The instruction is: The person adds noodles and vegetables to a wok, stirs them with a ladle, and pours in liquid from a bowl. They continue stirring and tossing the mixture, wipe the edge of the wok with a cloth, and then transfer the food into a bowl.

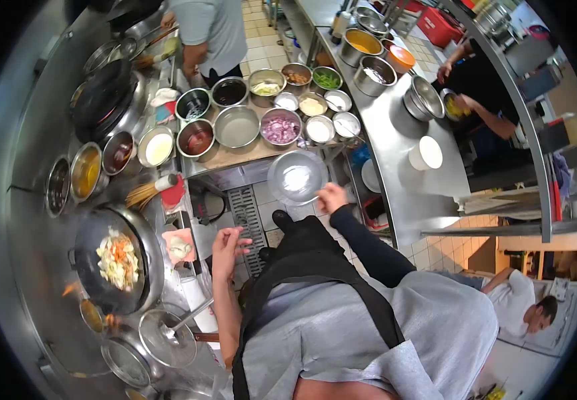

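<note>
My right hand [332,198], in a black sleeve, pinches the edge of a round see-through bowl [295,179]. The bowl hangs over the floor just in front of the ingredient table, with light glaring off its middle. My left hand [229,248] is raised with its fingers apart and nothing in them. To the left of that hand, a wok [91,267] sits on the stove with chopped pale and orange vegetables [119,259] in it. A folded pink cloth [179,247] lies between the wok and my left hand.
Metal bowls of ingredients, including chopped red onion [280,129], crowd the table ahead. Flames [71,288] show beside the wok. A wire strainer [167,339] rests near my left forearm. A white tub [426,153] stands on the right counter [402,180]. Several people are nearby.
</note>
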The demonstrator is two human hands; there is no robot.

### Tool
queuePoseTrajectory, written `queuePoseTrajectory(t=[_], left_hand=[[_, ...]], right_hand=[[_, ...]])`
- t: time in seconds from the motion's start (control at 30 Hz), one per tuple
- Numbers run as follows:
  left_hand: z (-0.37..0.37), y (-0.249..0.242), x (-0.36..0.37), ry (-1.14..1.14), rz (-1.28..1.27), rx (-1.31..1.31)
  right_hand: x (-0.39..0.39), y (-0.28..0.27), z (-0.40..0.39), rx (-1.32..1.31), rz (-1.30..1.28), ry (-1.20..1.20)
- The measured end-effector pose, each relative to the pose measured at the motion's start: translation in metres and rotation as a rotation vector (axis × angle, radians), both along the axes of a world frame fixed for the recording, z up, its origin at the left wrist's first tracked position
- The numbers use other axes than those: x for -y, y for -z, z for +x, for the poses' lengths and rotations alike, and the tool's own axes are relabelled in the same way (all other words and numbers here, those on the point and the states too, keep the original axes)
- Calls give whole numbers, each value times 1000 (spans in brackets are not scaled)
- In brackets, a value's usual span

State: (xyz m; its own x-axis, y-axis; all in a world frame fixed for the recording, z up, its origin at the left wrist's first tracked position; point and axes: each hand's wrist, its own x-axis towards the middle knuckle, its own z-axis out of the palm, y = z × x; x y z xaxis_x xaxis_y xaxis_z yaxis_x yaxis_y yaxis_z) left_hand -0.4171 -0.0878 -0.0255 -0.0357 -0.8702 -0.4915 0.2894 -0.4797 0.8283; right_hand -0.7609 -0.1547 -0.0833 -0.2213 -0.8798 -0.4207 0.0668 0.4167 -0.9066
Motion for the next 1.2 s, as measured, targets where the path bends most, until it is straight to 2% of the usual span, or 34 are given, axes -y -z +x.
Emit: queuePoseTrajectory(t=[0.03, 0.07, 0.1, 0.17, 0.2, 0.23, 0.3, 0.4, 0.5, 0.57, 0.67, 0.77, 0.9, 0.97, 1.03, 1.07, 1.1, 1.17, 1.2], left_hand=[[-3, 3, 6, 42, -12, -3], [-7, 5, 10, 63, -13, -7], [-10, 7, 12, 82, -14, -12], [-15, 12, 15, 114, -13, -27], [-17, 14, 14, 125, -10, -37], [-17, 16, 12, 132, -5, -45], [-16, 20, 8, 127, 19, -43], [-9, 25, -4, 73, 73, -19], [4, 28, -21, -27, 100, -12], [15, 26, -35, -132, 113, -23], [31, 26, -59, -259, 113, -32], [42, 31, -86, -388, 121, -39], [50, 29, -116, -568, 173, -21], [52, 32, -135, -690, 197, -37], [54, 36, -151, -807, 223, -46], [55, 32, -156, -853, 241, -44], [55, 27, -160, -889, 259, -39], [51, 19, -166, -1080, 270, -72], [48, 18, -168, -1163, 273, -79]], right_hand=[[-1, 9, -30, 112, -24, 209], [0, 26, -63, -31, -58, 330], [2, 27, -92, 51, -86, 431], [9, -1, -129, 19, -23, 600], [13, 6, -153, 97, -85, 646], [19, 5, -167, 40, -108, 727], [35, 8, -188, 274, -178, 837], [61, 13, -179, 373, -163, 830], [84, 56, -147, 361, 25, 487], [84, 65, -84, 302, 73, 279], [72, 82, 7, 216, 100, -191], [63, 77, 101, 97, 250, -524], [66, 76, 185, -20, 235, -999], [79, 77, 230, -218, 236, -1263], [93, 135, 265, -327, -144, -1489], [100, 178, 281, -457, -500, -1517], [105, 150, 303, -704, -526, -1703], [119, 170, 338, -973, -608, -1914], [123, 164, 359, -1158, -543, -2068]])
